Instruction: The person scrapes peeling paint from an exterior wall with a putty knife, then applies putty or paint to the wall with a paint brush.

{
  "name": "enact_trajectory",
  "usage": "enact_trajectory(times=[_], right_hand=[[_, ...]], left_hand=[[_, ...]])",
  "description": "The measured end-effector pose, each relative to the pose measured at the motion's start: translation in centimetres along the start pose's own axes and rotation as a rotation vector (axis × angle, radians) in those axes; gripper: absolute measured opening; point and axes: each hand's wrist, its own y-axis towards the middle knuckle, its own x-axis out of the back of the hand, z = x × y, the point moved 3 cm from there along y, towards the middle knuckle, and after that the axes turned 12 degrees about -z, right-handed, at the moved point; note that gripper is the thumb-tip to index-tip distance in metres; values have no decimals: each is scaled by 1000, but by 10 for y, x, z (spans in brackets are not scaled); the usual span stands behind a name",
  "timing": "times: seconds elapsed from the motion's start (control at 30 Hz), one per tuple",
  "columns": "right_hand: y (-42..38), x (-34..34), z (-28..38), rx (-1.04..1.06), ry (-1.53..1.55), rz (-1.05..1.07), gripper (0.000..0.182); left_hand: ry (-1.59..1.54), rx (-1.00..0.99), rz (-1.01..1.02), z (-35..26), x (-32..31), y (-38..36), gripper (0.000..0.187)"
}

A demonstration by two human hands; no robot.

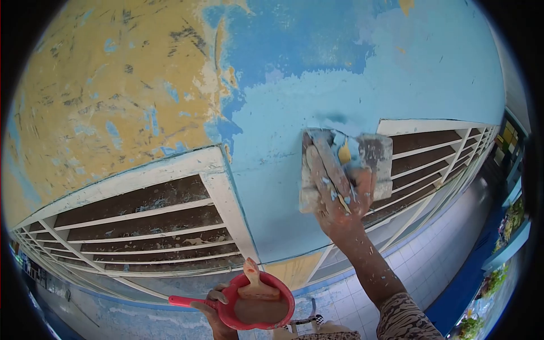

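Observation:
My right hand (343, 195) is closed on a wide, flat scraper (377, 156), a grey, stained, roughly rectangular plate held against the light-blue wall (277, 141). Curled flakes of blue and yellow paint (347, 150) lie over its upper edge and the fingers. Bits of paint also stick to my right forearm. Low in the view, my left hand (215, 306) grips a red plastic dipper (290, 297) near the base of its handle. Brownish liquid (260, 311) fills the bottom of the dipper. A paintbrush (258, 286) leans inside, its pale handle pointing up.
To the left, the wall shows bare yellow patches (113, 85). White-framed louvred openings lie on both sides, one at left (209, 170) and one at right (453, 127). White tiles (419, 255) cover the lower wall at right. Plants (493, 280) show at the far right.

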Motion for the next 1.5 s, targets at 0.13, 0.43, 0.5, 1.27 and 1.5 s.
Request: enact_trajectory(times=[0.13,0.43,0.5,1.27,1.5], right_hand=[[13,6,16,55,-121,68,31],[15,-3,3,14,-163,182,37],[40,0,7,14,-182,193,40],[12,-10,20,-21,-40,28,40],[14,-11,48,46,-143,130,34]], left_hand=[[-32,-84,-22,-15,9,-3,77],[-60,-72,-177,-27,7,-16,72],[-80,-68,-223,-28,4,-19,72],[-152,-44,-209,-32,42,-3,67],[-71,-74,-225,-41,66,-1,67]])
